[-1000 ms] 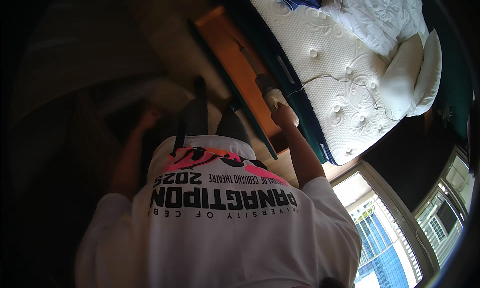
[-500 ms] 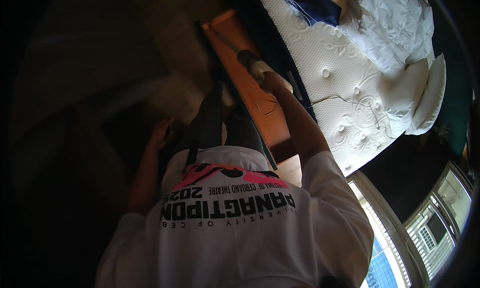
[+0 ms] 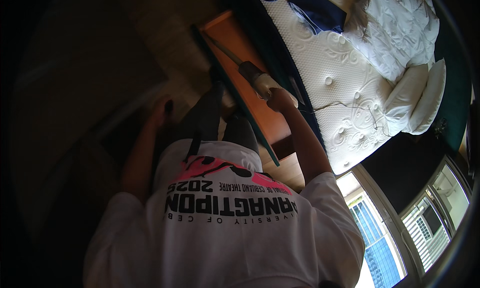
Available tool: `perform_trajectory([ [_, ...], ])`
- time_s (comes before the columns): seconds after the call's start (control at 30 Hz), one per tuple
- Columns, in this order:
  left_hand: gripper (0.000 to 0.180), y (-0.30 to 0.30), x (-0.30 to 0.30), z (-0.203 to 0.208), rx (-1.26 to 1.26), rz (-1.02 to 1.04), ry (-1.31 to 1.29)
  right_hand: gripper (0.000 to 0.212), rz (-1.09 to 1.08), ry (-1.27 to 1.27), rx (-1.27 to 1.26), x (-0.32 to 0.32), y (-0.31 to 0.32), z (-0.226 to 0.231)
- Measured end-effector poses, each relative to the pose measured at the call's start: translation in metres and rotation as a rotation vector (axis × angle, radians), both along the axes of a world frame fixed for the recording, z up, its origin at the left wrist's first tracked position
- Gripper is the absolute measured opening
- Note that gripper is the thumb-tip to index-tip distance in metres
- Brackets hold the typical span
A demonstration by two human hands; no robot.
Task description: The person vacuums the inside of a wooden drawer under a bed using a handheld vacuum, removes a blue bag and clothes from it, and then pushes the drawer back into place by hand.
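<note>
Gripping the handheld vacuum in the right hand, over the drawer between its long edges; cannot tell the dim left hand's grip. Could be jerked by snagging the cord at the mattress edge.

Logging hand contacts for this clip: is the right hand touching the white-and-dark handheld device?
Touching. The head view shows the right hand closed around the pale rear part of the handheld device.
</note>
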State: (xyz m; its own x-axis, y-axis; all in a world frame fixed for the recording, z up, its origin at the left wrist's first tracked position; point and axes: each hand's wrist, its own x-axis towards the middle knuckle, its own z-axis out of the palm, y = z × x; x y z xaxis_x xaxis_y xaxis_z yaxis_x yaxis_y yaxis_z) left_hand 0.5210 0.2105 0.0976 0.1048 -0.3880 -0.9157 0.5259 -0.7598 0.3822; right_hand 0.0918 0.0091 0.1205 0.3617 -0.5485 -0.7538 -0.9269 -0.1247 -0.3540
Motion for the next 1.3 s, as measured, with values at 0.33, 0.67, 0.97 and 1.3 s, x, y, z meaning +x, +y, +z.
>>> perform_trajectory([
  [0.33, 0.019, -0.028, 0.031, 0.003, 0.082, -0.05, -0.07, 0.042, -0.058, 0.124, 0.001, -0.118, 0.096, 0.062],
  [0.67, 0.018, -0.048, 0.025, 0.003, 0.022, -0.093, -0.067, 0.04, -0.258, 0.085, -0.122, -0.001, 0.077, -0.015],
  [0.97, 0.018, -0.047, 0.027, 0.002, 0.039, -0.078, -0.111, 0.037, -0.447, 0.159, -0.22, -0.007, 0.078, -0.039],
  [1.3, 0.032, -0.097, -0.001, -0.006, 0.124, -0.412, -0.235, 0.047, -0.477, -0.052, -0.036, -0.002, 0.116, -0.124],
])
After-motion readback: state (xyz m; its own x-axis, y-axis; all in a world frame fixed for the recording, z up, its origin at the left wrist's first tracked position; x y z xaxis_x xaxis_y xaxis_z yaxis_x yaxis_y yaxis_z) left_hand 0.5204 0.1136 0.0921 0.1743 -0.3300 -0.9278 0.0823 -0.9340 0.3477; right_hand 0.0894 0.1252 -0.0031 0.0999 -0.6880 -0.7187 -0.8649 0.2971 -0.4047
